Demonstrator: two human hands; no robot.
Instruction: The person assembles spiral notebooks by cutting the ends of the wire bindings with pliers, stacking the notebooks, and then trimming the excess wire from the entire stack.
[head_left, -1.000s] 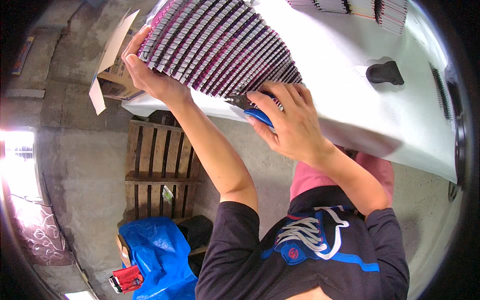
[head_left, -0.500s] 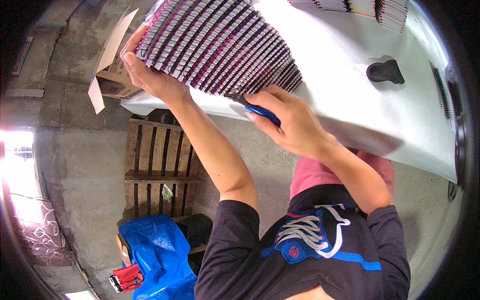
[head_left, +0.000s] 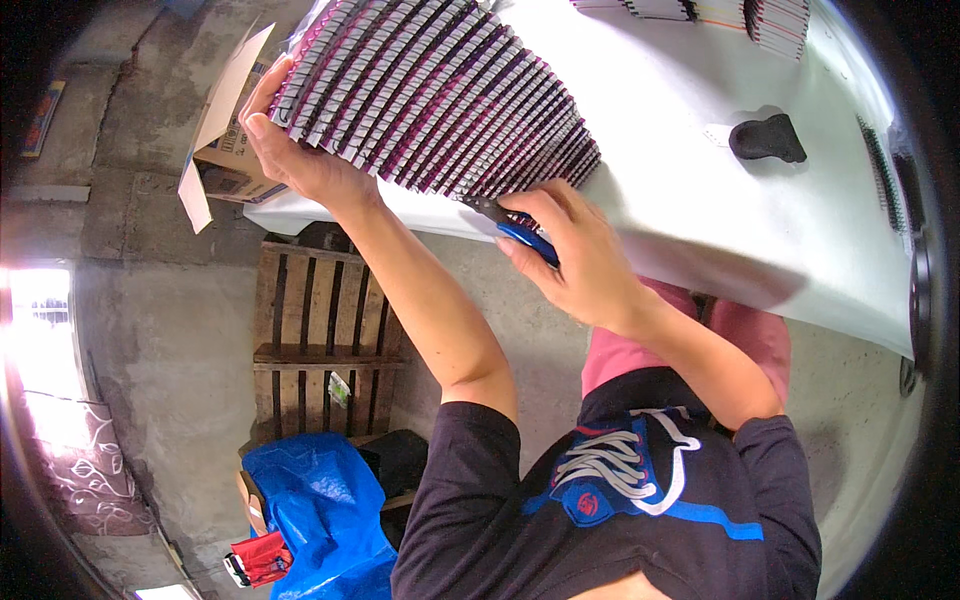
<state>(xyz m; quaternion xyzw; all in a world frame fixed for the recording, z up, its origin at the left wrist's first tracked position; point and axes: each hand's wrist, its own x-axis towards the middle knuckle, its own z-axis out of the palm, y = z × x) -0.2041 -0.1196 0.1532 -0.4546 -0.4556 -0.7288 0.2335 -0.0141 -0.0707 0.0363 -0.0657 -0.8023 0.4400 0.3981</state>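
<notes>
A long fanned row of spiral-bound notebooks (head_left: 440, 95) with purple and white edges lies on the white table (head_left: 700, 200). My left hand (head_left: 300, 150) grips the row's left end at the table's edge. My right hand (head_left: 575, 255) holds blue-handled pliers (head_left: 515, 228), whose jaws touch the wire binding at the row's near right end.
A black clip-like object (head_left: 766, 138) sits on the table to the right. More notebook stacks (head_left: 740, 15) lie at the far edge. A cardboard box (head_left: 225, 130) stands left of the table. A wooden pallet (head_left: 320, 330) and a blue bag (head_left: 310, 510) lie on the concrete floor.
My right hand slid the pliers slightly down and right along the row's near end. My left hand shifted a little on the left end of the row.
</notes>
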